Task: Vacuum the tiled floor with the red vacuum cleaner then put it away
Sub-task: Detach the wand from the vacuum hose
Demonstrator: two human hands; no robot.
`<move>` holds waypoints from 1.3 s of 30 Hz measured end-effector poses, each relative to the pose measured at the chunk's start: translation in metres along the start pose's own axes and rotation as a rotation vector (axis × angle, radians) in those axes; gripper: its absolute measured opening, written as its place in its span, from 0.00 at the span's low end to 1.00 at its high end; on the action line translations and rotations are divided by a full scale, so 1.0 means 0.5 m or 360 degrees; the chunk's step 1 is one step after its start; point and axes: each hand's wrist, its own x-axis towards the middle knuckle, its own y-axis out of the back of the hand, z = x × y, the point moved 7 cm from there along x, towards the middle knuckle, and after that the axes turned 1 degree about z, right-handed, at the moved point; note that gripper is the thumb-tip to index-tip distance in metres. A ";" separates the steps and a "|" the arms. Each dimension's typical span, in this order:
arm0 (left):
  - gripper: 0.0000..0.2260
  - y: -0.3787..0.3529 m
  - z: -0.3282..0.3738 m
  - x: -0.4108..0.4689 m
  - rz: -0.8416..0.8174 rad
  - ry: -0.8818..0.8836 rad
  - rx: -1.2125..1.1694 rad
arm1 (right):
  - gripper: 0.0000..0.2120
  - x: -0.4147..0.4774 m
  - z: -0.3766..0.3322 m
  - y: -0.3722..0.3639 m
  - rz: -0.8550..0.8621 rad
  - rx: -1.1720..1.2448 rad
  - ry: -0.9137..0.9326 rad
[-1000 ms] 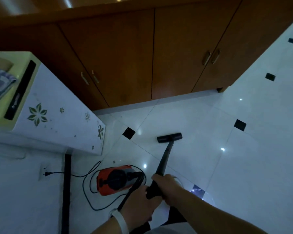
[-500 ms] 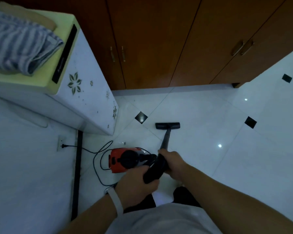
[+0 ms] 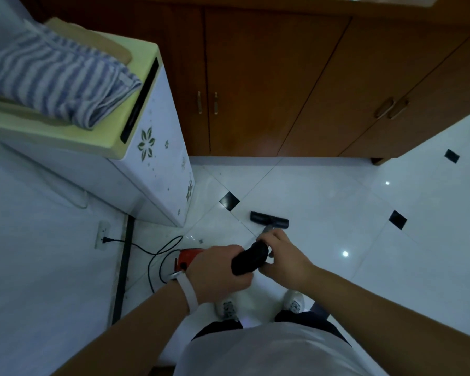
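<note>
In the head view, the tiled floor (image 3: 364, 240) lay open to the right of the nozzle (image 3: 269, 219). It was bounded ahead by the wooden cabinets (image 3: 255, 90) and on the left by a white flowered unit (image 3: 158, 169), whose corner stood near the nozzle. The red vacuum cleaner (image 3: 189, 256) sat on the floor beside that unit, partly hidden behind the left hand (image 3: 217, 270). Its cord (image 3: 158, 256) ran to the wall socket (image 3: 103, 234). The left hand curled round the rear of the black handle (image 3: 248, 257), and the right hand (image 3: 282, 256) gripped it further forward. One striped cloth (image 3: 52, 77) lay on the unit. Three black inset tiles and four cabinet door handles showed.

red vacuum (image 3: 189, 257) on tiled floor (image 3: 337, 207)
</note>
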 end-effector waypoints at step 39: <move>0.11 0.020 0.166 0.156 0.0342 0.0241 -0.0011 | 0.11 0.148 0.104 0.201 -0.0050 -0.0180 0.0525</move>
